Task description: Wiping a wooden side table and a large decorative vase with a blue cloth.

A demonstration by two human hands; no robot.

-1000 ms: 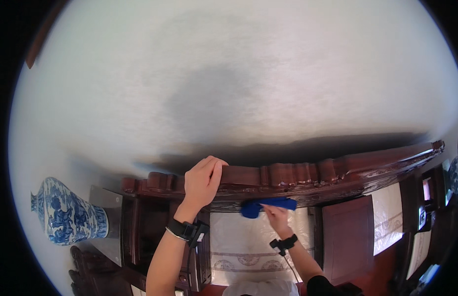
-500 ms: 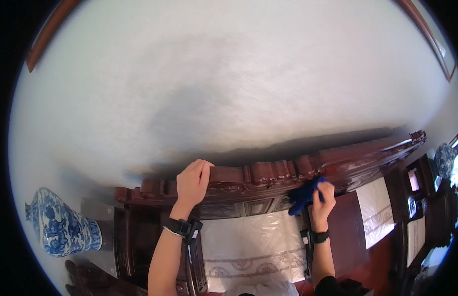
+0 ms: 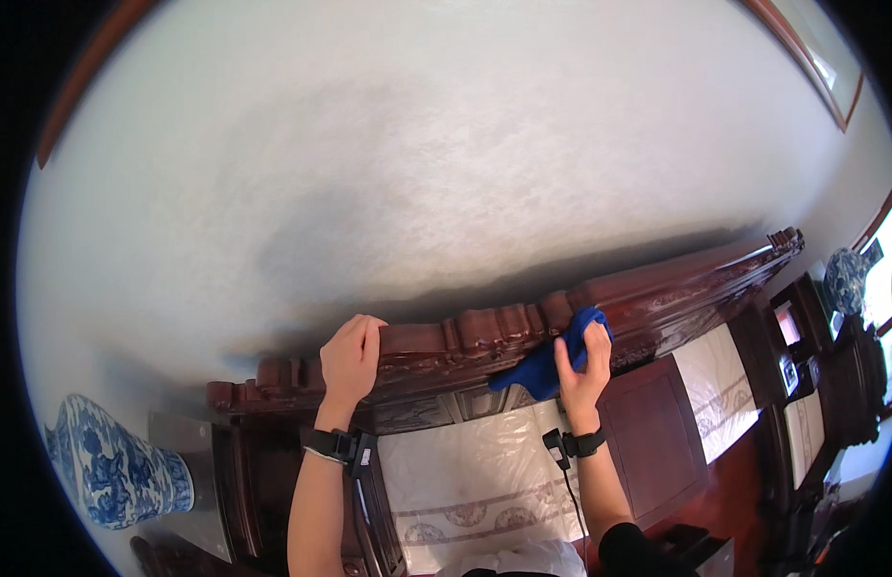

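Observation:
My left hand (image 3: 351,360) is closed over the top rail of a dark, carved wooden sofa back (image 3: 677,281), its fingertips hidden behind the rail. A blue cloth (image 3: 534,371) is gripped in my right hand (image 3: 586,373) and lies against the upper edge of that carved back, right of the middle. Part of the cloth rises over the rail and part hangs down the front. Both wrists carry a black band with a small box.
Below the back lies a plastic-covered pale seat cushion (image 3: 477,469). A blue-and-white vase (image 3: 119,469) stands on a side table at left. A dark wooden table panel (image 3: 652,433) and a second cushion (image 3: 717,396) are at right. A pale wall (image 3: 465,144) rises behind.
My right hand and the cloth have moved up and somewhat left, onto the top edge of the sofa back. My left hand keeps its hold on the rail. The view has shifted slightly.

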